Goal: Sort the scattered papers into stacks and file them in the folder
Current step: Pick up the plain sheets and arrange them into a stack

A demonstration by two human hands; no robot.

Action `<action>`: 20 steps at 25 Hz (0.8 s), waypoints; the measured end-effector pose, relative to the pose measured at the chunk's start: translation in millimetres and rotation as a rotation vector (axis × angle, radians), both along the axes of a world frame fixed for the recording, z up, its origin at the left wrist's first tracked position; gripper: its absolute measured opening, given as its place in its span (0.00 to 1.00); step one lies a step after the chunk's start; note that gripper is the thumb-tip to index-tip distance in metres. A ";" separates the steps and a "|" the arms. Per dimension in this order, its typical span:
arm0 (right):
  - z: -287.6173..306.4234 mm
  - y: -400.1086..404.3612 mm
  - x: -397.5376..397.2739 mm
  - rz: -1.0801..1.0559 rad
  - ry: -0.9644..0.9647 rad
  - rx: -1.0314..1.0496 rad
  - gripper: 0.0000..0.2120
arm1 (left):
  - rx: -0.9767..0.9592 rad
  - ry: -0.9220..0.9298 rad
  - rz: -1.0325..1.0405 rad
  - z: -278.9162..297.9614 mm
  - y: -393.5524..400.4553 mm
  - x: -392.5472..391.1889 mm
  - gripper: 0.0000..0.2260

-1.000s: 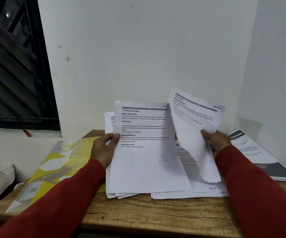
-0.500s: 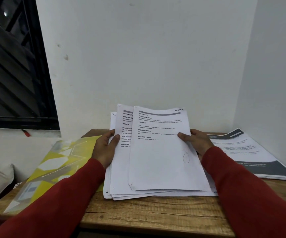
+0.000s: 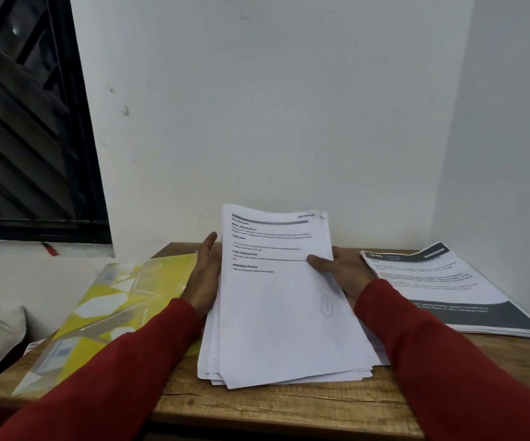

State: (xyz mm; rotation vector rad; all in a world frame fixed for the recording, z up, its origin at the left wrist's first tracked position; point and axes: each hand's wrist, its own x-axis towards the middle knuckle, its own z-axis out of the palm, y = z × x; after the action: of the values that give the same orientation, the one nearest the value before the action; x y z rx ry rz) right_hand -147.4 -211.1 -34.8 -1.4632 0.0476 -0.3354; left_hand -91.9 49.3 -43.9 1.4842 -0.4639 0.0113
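Centrally, a stack of white printed papers (image 3: 282, 300) rests on the wooden table (image 3: 276, 405), far end raised toward the wall. Left hand (image 3: 205, 275): open, fingers straight and flat against the stack's left edge. Right hand (image 3: 343, 272): thumb on top of the right edge, remaining fingers hidden beneath, apparently pinching the sheets. Top sheet bears a pen oval near its lower right. Yellow folder (image 3: 104, 313) lies just left of the stack. Second pile (image 3: 448, 288), dark-banded, sits on the right.
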 end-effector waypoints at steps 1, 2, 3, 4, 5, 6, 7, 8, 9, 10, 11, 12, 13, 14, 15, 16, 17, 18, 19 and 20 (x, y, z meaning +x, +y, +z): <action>0.5 5.6 -0.5 -0.011 -0.014 0.004 0.13 | -0.035 0.068 -0.127 0.3 -1.9 -2.4 0.28; 2.5 10.3 -1.5 -0.045 -0.029 -0.002 0.14 | -0.052 0.121 -0.221 2.4 -4.8 -9.2 0.32; 7.5 14.0 -2.9 -0.098 -0.054 -0.022 0.15 | -0.031 0.108 -0.240 10.5 -6.8 -18.8 0.33; 15.8 17.3 -3.7 -0.152 -0.096 -0.054 0.15 | 0.003 0.039 -0.191 23.1 -7.2 -25.6 0.31; 26.2 20.0 -3.6 -0.193 -0.153 -0.085 0.14 | 0.020 -0.034 -0.110 37.4 -6.3 -27.3 0.29; 38.3 22.5 -4.2 -0.225 -0.218 -0.106 0.13 | 0.018 -0.090 -0.055 52.3 -4.6 -27.4 0.27; 51.8 26.4 -6.2 -0.241 -0.287 -0.123 0.12 | -0.008 -0.124 -0.027 66.7 -0.6 -25.0 0.27; 64.9 31.8 -9.2 -0.252 -0.349 -0.137 0.12 | -0.037 -0.155 -0.009 80.1 3.0 -26.1 0.27; 76.5 38.2 -11.8 -0.263 -0.402 -0.140 0.11 | -0.048 -0.194 0.050 88.6 5.4 -27.5 0.26; 85.3 45.3 -13.8 -0.278 -0.449 -0.143 0.10 | -0.032 -0.262 0.146 91.7 6.2 -30.1 0.23; 90.0 52.9 -15.1 -0.297 -0.491 -0.151 0.09 | -0.002 -0.362 0.264 89.5 6.2 -33.2 0.19; 91.3 61.0 -15.5 -0.305 -0.519 -0.158 0.09 | 0.021 -0.461 0.363 85.0 7.1 -38.9 0.16; 89.3 68.4 -15.6 -0.290 -0.534 -0.149 0.09 | 0.022 -0.537 0.435 78.0 9.4 -43.1 0.14; 83.0 73.5 -13.5 -0.255 -0.528 -0.135 0.10 | 0.012 -0.575 0.470 70.1 13.1 -45.2 0.13; 73.6 77.0 -12.7 -0.209 -0.500 -0.129 0.11 | 0.006 -0.588 0.484 60.8 17.7 -43.3 0.13; 61.3 79.3 -13.3 -0.165 -0.451 -0.139 0.12 | 0.009 -0.581 0.485 51.0 22.3 -40.9 0.14; 48.5 80.8 -14.7 -0.136 -0.396 -0.166 0.14 | 0.030 -0.572 0.481 40.9 26.5 -37.5 0.14; 37.6 81.8 -16.4 -0.123 -0.351 -0.203 0.15 | 0.057 -0.562 0.470 32.5 29.4 -34.9 0.12; 29.9 82.5 -17.7 -0.115 -0.318 -0.241 0.15 | 0.091 -0.558 0.460 25.8 31.0 -32.7 0.11; 26.1 83.7 -17.4 -0.104 -0.293 -0.281 0.15 | 0.123 -0.558 0.455 22.7 31.2 -32.2 0.09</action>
State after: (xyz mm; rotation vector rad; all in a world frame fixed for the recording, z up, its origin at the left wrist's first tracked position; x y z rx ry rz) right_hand -164.8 -127.4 -8.7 -1.6779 -0.1662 -0.6594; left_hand -124.1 80.5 -21.2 1.6767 -0.5673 0.7833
